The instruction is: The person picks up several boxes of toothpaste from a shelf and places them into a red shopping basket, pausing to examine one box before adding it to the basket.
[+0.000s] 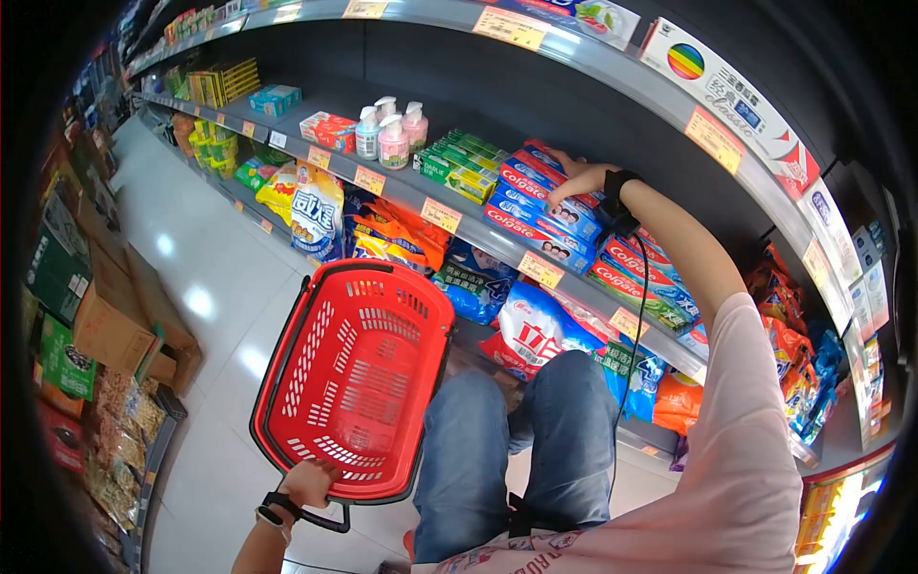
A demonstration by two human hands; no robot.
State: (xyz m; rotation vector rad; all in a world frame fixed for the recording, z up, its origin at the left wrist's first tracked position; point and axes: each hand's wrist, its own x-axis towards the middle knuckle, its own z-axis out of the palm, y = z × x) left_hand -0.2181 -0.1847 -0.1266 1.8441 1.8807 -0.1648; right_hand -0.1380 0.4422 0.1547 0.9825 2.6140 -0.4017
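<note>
Head camera, looking down an aisle of a shop: the right hand (pixel 579 179) reaches up and forward onto a stack of toothpaste boxes (pixel 545 206) on the middle shelf (pixel 402 191). The palm lies flat on the top red-and-blue box with the fingers spread over it; whether the fingers have closed on a box cannot be told from here. A black wrist strap (pixel 617 196) sits on that arm, and a thin black cable (pixel 639 316) hangs down from it past the knees.

The left hand (pixel 308 483) is low at the bottom of the picture, closed around the black handle (pixel 325 519) of a red plastic basket (pixel 359 368). The basket hangs in front of the person's jeans (pixel 521 450), tilted so its slotted bottom and walls face the camera. A black band is on the left wrist too.

Just left of the toothpaste stack lie green boxes (pixel 464 165), then three pump bottles (pixel 390 134), white and pink, standing upright. Yellow price tags (pixel 441 213) run along the shelf edge. On the shelf below, bags of washing powder (pixel 531 330) in blue, white and orange stand packed side by side, with a yellow and white bag (pixel 316 215) further left. The top shelf carries a white box with a rainbow circle (pixel 703 77). Across the pale tiled floor (pixel 206 287), cardboard boxes (pixel 115 316) and bags of snacks stand along the other side of the aisle.
</note>
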